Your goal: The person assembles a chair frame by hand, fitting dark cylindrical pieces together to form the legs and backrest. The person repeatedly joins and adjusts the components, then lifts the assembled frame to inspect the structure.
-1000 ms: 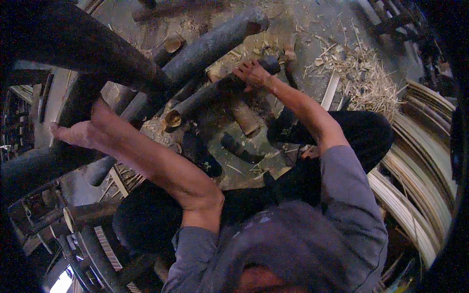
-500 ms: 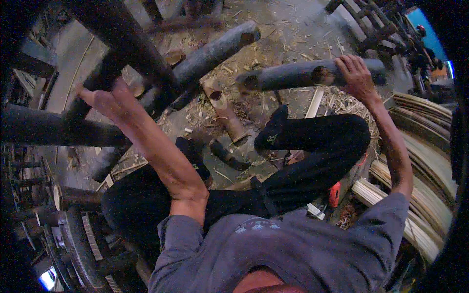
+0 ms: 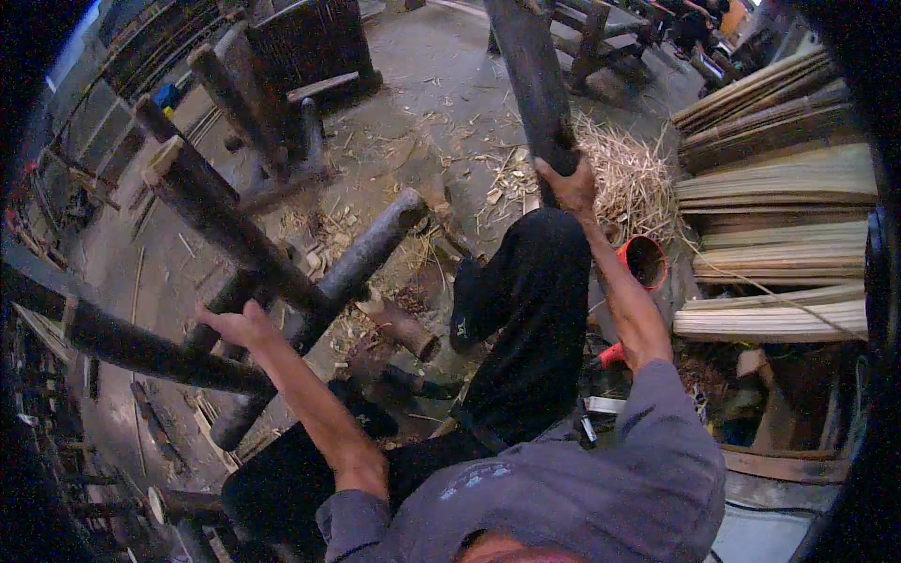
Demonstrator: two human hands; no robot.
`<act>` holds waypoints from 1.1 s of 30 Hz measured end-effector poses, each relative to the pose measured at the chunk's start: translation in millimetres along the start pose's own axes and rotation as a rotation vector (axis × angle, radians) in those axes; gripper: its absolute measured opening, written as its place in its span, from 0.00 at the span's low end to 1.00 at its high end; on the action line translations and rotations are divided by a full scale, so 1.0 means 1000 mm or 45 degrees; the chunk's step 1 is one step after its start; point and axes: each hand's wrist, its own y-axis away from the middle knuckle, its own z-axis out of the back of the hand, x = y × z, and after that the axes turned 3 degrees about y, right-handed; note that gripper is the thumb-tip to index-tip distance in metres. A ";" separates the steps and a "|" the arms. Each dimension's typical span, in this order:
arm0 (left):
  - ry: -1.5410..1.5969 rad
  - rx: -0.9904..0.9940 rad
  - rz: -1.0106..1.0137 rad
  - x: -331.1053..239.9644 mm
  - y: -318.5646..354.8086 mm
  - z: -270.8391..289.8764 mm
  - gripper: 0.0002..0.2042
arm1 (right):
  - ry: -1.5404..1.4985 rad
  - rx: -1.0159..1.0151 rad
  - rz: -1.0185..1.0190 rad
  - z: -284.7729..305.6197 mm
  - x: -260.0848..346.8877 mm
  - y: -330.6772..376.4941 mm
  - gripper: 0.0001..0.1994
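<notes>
My left hand (image 3: 242,326) is closed round a short dark crosspiece (image 3: 228,298) of a log frame standing in front of me on the left. The frame joins an upright dark log (image 3: 221,218), a long round log (image 3: 364,255) slanting across the floor and a beam (image 3: 141,345) running left. My right hand (image 3: 572,190) grips the near end of a separate thick dark log (image 3: 530,80), which points away from me. A dark hole shows in that log just beyond my fingers. My palm hides part of its end.
A short hollowed wood piece (image 3: 404,328) lies between my feet among chips. Right of my knee are a shavings heap (image 3: 624,174) and an orange-rimmed bucket (image 3: 646,261). Stacked pale strips (image 3: 774,239) line the right side. A dark bench (image 3: 601,38) stands far off.
The log in my right hand has swung from lying crosswise to pointing away from me, and my grip is now at its near end. My left hand stays at the frame; the view has shifted.
</notes>
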 end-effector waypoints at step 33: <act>0.399 0.037 0.438 0.075 0.078 -0.018 0.39 | -0.875 -0.250 0.522 -0.033 0.123 -0.016 0.26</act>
